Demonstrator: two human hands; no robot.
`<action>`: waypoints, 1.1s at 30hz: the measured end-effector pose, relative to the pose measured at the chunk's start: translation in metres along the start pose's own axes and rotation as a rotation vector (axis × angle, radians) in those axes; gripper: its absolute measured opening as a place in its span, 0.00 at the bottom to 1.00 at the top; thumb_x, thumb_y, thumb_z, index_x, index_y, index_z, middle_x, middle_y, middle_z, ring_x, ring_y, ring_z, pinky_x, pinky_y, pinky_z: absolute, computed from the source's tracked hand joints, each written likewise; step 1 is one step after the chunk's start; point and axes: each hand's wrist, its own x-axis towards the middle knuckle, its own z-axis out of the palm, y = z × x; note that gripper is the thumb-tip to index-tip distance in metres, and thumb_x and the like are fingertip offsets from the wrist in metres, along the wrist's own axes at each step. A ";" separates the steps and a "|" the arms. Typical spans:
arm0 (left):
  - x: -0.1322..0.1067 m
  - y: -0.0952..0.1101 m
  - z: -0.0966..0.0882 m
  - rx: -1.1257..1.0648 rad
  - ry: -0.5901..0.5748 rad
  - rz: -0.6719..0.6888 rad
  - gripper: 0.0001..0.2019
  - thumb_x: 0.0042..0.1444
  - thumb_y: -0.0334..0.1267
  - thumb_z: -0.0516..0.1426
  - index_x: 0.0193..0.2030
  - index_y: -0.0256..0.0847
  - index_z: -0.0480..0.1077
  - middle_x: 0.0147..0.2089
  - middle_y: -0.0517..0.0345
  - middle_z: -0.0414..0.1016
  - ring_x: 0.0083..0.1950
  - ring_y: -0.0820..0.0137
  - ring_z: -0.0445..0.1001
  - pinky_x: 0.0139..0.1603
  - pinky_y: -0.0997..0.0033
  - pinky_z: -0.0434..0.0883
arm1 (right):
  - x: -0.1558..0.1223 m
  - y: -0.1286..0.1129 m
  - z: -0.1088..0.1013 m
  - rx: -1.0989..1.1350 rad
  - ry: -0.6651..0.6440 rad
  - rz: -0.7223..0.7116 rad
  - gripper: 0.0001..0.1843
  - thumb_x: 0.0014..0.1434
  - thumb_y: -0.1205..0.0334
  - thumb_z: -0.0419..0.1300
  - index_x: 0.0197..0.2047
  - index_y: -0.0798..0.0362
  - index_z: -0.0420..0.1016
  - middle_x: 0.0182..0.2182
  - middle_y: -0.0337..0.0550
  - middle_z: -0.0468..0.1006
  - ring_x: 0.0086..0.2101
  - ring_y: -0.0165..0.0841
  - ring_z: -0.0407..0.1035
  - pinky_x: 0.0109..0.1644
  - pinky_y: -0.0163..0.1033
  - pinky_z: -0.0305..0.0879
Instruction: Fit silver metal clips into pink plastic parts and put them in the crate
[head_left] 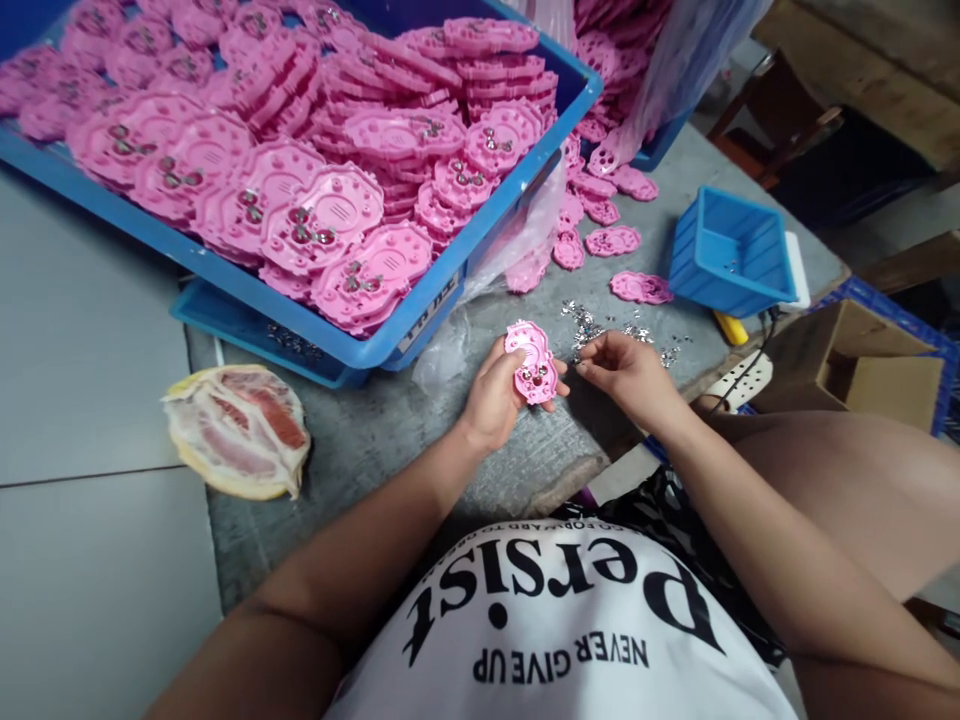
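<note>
Left hand [493, 393] holds scalloped pink plastic plate [535, 358].

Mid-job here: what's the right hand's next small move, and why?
I'd probably bring the right hand to the pink piece: it is pinched beside loose metal bits, and the left hand holds the piece nearby. Whether it grips a bit is unclear.

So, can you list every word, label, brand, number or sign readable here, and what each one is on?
"Persist": white shirt, upside down in this view.
"NEVER GIVE UP": same shirt, also upside down.
"GO FORWARD TO": same shirt, small print; the following word is too unclear to read surely.
Dark characters on the large blue bin: too angled and blurred to read.
</note>
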 end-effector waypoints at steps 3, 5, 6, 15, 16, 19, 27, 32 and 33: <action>0.001 0.000 0.000 -0.010 0.049 0.016 0.17 0.55 0.46 0.59 0.48 0.42 0.63 0.35 0.53 0.83 0.35 0.59 0.84 0.25 0.71 0.73 | 0.003 -0.001 0.006 -0.252 0.037 -0.031 0.04 0.52 0.61 0.64 0.31 0.50 0.74 0.27 0.39 0.78 0.28 0.34 0.68 0.35 0.40 0.61; 0.002 0.001 -0.001 -0.016 0.071 0.029 0.18 0.55 0.46 0.60 0.48 0.41 0.64 0.35 0.53 0.83 0.35 0.58 0.84 0.26 0.70 0.73 | 0.003 -0.006 0.011 -0.474 0.063 -0.105 0.01 0.56 0.63 0.63 0.32 0.49 0.77 0.31 0.43 0.81 0.32 0.37 0.71 0.37 0.41 0.62; 0.002 0.001 -0.001 -0.019 0.079 0.039 0.18 0.54 0.46 0.60 0.48 0.41 0.64 0.35 0.52 0.83 0.35 0.58 0.84 0.25 0.71 0.73 | 0.003 -0.009 0.013 -0.561 0.063 -0.155 0.03 0.57 0.64 0.62 0.33 0.49 0.78 0.33 0.44 0.83 0.34 0.39 0.73 0.39 0.42 0.63; 0.002 0.005 -0.002 -0.074 0.111 0.023 0.18 0.55 0.46 0.61 0.47 0.42 0.63 0.35 0.52 0.83 0.34 0.58 0.84 0.23 0.72 0.71 | 0.037 -0.007 -0.003 -0.765 0.219 -0.389 0.19 0.68 0.59 0.57 0.56 0.56 0.81 0.59 0.60 0.78 0.55 0.54 0.69 0.60 0.60 0.64; 0.002 0.005 -0.002 -0.078 0.108 0.019 0.18 0.54 0.46 0.62 0.47 0.41 0.63 0.35 0.53 0.83 0.34 0.58 0.84 0.23 0.72 0.71 | 0.039 -0.006 -0.004 -0.811 0.177 -0.377 0.21 0.68 0.59 0.56 0.59 0.57 0.79 0.62 0.61 0.76 0.57 0.56 0.68 0.61 0.62 0.63; 0.002 0.006 -0.002 -0.088 0.115 0.012 0.19 0.53 0.45 0.63 0.47 0.41 0.64 0.35 0.54 0.82 0.33 0.60 0.84 0.24 0.73 0.71 | 0.031 -0.003 -0.002 -0.900 -0.018 -0.361 0.23 0.69 0.58 0.55 0.61 0.60 0.78 0.63 0.63 0.74 0.57 0.56 0.68 0.61 0.62 0.65; 0.001 0.006 -0.002 -0.052 0.108 0.002 0.18 0.53 0.41 0.64 0.47 0.42 0.64 0.36 0.54 0.82 0.35 0.59 0.84 0.23 0.71 0.71 | 0.020 -0.008 -0.012 -0.838 -0.036 -0.391 0.18 0.69 0.62 0.54 0.51 0.55 0.84 0.55 0.57 0.82 0.51 0.51 0.73 0.58 0.56 0.67; 0.001 0.005 -0.002 -0.051 0.099 -0.002 0.18 0.53 0.41 0.64 0.47 0.42 0.64 0.37 0.55 0.82 0.33 0.60 0.84 0.23 0.71 0.71 | 0.051 -0.011 -0.007 -0.836 0.095 -0.306 0.14 0.65 0.66 0.57 0.46 0.54 0.84 0.43 0.54 0.83 0.46 0.49 0.72 0.53 0.52 0.67; 0.001 0.005 -0.002 -0.053 0.100 -0.004 0.18 0.53 0.41 0.64 0.47 0.42 0.64 0.37 0.55 0.82 0.34 0.59 0.84 0.23 0.71 0.71 | 0.055 -0.012 -0.005 -0.855 0.105 -0.308 0.14 0.65 0.66 0.58 0.46 0.54 0.84 0.42 0.54 0.82 0.46 0.49 0.71 0.53 0.52 0.66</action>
